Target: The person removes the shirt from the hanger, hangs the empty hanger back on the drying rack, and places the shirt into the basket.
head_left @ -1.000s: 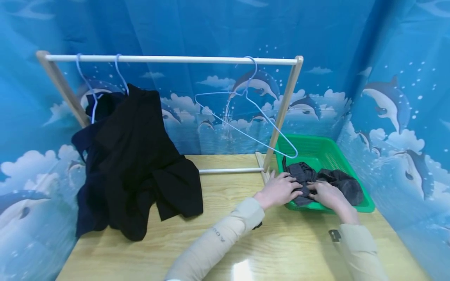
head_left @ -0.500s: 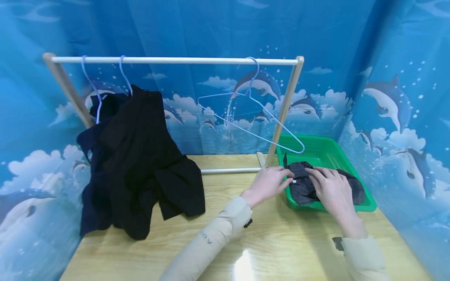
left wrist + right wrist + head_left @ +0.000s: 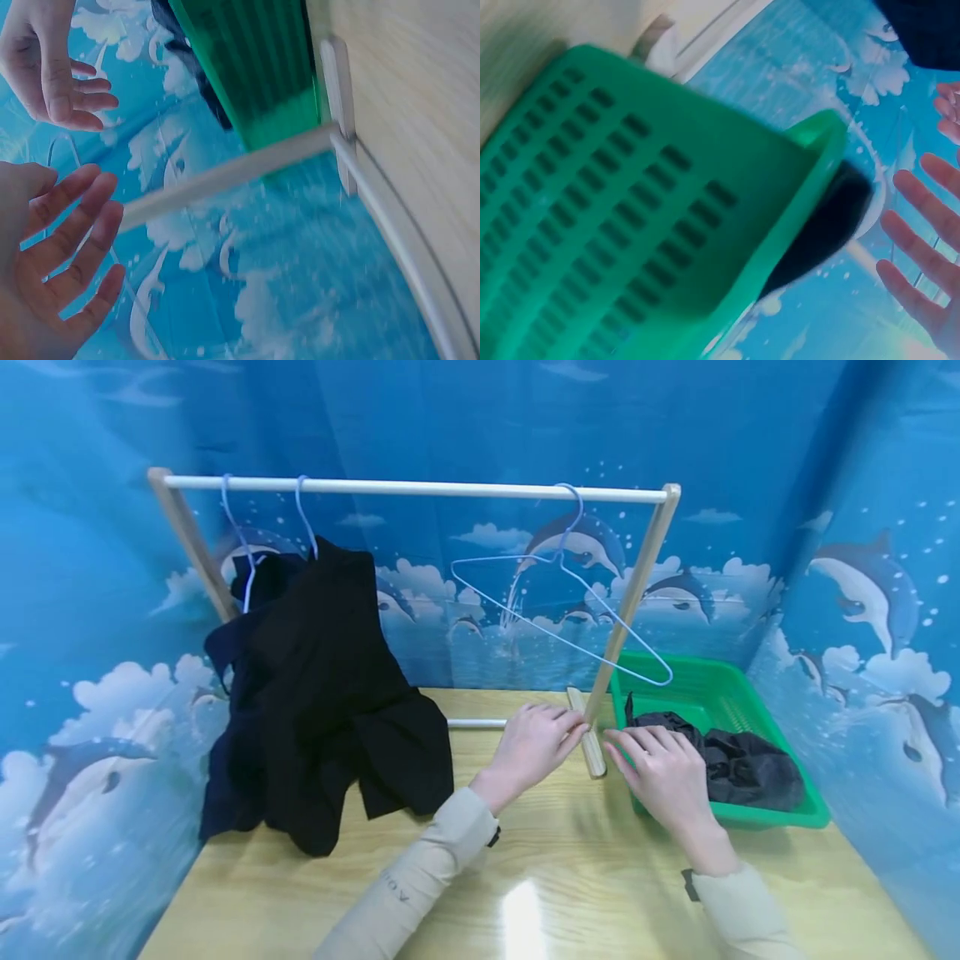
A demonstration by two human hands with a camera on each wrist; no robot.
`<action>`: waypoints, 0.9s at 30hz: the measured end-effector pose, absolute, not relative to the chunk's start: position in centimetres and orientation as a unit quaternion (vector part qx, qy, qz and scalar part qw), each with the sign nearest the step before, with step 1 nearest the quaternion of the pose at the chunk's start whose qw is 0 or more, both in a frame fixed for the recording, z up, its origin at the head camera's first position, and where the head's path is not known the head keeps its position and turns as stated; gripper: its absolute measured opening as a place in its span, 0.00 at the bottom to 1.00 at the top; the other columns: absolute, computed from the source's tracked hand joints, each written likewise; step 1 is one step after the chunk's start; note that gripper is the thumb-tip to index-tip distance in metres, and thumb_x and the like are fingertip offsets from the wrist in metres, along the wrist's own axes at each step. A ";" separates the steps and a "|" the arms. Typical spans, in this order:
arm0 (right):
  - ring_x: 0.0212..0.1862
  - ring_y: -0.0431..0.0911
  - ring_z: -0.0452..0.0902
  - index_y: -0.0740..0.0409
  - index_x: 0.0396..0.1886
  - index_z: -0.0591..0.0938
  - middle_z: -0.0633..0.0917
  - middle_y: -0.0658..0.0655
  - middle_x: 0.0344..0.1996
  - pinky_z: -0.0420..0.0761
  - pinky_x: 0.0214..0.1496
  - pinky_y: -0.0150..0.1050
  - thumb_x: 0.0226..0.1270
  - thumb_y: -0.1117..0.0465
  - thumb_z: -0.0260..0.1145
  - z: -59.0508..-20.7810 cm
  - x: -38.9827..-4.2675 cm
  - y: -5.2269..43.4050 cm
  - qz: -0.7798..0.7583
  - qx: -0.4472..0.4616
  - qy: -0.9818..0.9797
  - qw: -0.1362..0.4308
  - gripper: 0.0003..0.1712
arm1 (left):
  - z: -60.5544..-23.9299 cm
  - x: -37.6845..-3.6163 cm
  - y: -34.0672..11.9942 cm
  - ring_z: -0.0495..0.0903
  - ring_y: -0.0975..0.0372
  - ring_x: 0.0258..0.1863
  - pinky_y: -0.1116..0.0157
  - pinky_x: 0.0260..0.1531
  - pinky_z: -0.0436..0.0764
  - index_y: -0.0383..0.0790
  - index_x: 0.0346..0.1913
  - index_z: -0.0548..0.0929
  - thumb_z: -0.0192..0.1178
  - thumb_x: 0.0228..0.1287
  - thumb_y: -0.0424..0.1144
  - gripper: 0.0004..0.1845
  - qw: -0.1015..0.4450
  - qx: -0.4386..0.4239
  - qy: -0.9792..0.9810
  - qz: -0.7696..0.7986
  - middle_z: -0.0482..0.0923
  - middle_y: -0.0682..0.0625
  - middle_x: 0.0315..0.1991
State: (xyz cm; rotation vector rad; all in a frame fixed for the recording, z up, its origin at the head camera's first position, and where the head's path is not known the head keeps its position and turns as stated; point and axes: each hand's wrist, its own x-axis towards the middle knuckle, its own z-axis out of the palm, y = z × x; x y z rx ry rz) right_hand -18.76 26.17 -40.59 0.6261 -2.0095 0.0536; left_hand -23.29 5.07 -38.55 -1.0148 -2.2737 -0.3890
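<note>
Dark crumpled clothing (image 3: 750, 768) lies in the green plastic basket (image 3: 813, 806) on the right. My right hand (image 3: 663, 768) is raised over the basket's near left side with loosely bent fingers, holding nothing. To its left, my left hand (image 3: 536, 745) is also without a load, its fingertips overlapping the foot of the rack's right leg in the head view. Spread, relaxed fingers (image 3: 71, 240) show in the left wrist view, and the right wrist view shows fingers (image 3: 922, 217) beyond the basket's rim. A bare light-blue wire hanger (image 3: 562, 560) hangs from the rack above the hands.
A clothes rack with a white rail (image 3: 420, 488) and wooden legs stands on the wooden table (image 3: 585, 893). Black and navy garments (image 3: 322, 693) hang from two hangers at its left. A dolphin-print curtain (image 3: 450, 410) encloses the back and sides.
Both hands have left the dark clothing in the basket and moved left, up off it. The clothing was turned over and gathered between the hands. The head view has swung slightly left.
</note>
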 end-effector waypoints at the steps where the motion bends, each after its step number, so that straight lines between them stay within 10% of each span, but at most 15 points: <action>1: 0.33 0.56 0.84 0.56 0.38 0.90 0.89 0.57 0.31 0.82 0.32 0.51 0.80 0.46 0.54 -40.5 -18.9 25.8 0.026 0.261 -0.829 0.493 0.25 | -38.5 -23.3 4.5 0.86 0.65 0.44 0.63 0.51 0.82 0.51 0.45 0.89 0.59 0.76 0.48 0.10 0.313 -0.384 -0.856 -0.145 0.88 0.58 0.41; 27: 0.38 0.51 0.85 0.51 0.48 0.89 0.90 0.53 0.38 0.84 0.36 0.46 0.67 0.53 0.72 -33.1 -22.1 13.4 0.102 0.318 -0.826 0.454 0.13 | -28.7 -21.4 -15.6 0.83 0.48 0.44 0.49 0.51 0.80 0.36 0.45 0.88 0.64 0.72 0.40 0.10 0.490 -0.193 -0.837 -0.151 0.88 0.42 0.41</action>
